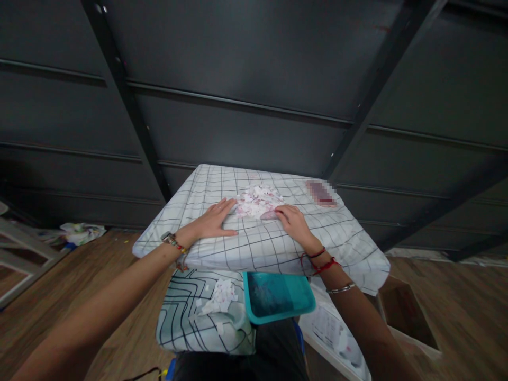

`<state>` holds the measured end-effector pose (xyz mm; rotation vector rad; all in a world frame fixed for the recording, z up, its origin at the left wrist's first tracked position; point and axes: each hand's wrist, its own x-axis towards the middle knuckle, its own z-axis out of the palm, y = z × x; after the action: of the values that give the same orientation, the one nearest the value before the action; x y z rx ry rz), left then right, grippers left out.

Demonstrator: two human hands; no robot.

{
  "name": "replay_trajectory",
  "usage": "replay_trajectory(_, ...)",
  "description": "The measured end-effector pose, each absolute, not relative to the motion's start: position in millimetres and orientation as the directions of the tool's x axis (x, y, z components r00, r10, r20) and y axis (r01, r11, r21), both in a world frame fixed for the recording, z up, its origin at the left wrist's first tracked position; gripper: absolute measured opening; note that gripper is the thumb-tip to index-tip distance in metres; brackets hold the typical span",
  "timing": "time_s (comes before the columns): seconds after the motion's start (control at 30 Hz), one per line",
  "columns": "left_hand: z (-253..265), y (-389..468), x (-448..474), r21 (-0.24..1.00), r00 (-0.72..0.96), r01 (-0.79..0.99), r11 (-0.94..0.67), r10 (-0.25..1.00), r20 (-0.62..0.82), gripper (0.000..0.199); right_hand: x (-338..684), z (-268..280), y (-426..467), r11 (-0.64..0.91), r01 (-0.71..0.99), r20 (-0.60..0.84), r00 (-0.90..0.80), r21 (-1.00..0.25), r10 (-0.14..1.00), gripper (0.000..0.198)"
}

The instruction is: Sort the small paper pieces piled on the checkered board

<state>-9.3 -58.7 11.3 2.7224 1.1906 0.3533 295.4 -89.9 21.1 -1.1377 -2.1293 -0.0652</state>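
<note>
Paper-scrap pile (260, 198): one, loose, white with some pinkish pieces, heaped on the cloth-covered bench (242, 256), white with dark grid lines. Taken as the centre of the clock; twelve at the dark panelled wall (246, 132).

Left hand (210, 219): at eight o'clock, palm down on the cloth. Grip spread and holding nothing, thumb apart; fingertips just at the pile's left edge. Wrist with watch-like band and beaded bracelet.

Right hand (294, 221): at four o'clock. Grip curled inward, fingertips at the end of a pinkish slip (269, 215), which lies along the pile's five o'clock edge; whether the slip is pinched or merely touched cannot be told at this sharpness. Red cords and a silvery bangle on the wrist and forearm.

Flat object (320, 193): at three o'clock on the cloth, pixelated, kind not legible.

Teal tray (304, 296): at six o'clock, below the bench edge, dark inside.

Patterned fabric (178, 317): at seven o'clock, grey-green with black lines, carrying a smaller scrap heap (222, 295).

Open box (407, 315): at four o'clock, farther out, on the wooden floor (472, 301).
</note>
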Motion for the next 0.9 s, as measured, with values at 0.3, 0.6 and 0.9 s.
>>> replay_trajectory(0.3,10.7,-58.9,-9.2,0.246,0.654,0.701,-0.669,0.741,0.152,0.1,291.2,25.3,-91.7,0.668,0.687,0.512,-0.479,-0.288,0.713,0.017)
replay_trajectory(0.6,13.0,-60.6,-8.2,0.243,0.658,0.705,-0.666,0.742,0.127,0.099,287.7,33.4,-93.5,0.668,0.664,0.449,-0.51,-0.336,0.734,0.016)
replay_trajectory(0.9,11.4,-59.2,-9.7,0.251,0.666,0.691,-0.678,0.732,0.143,0.097,296.4,34.5,-119.4,0.653,0.686,0.391,-0.532,-0.321,0.751,0.016)
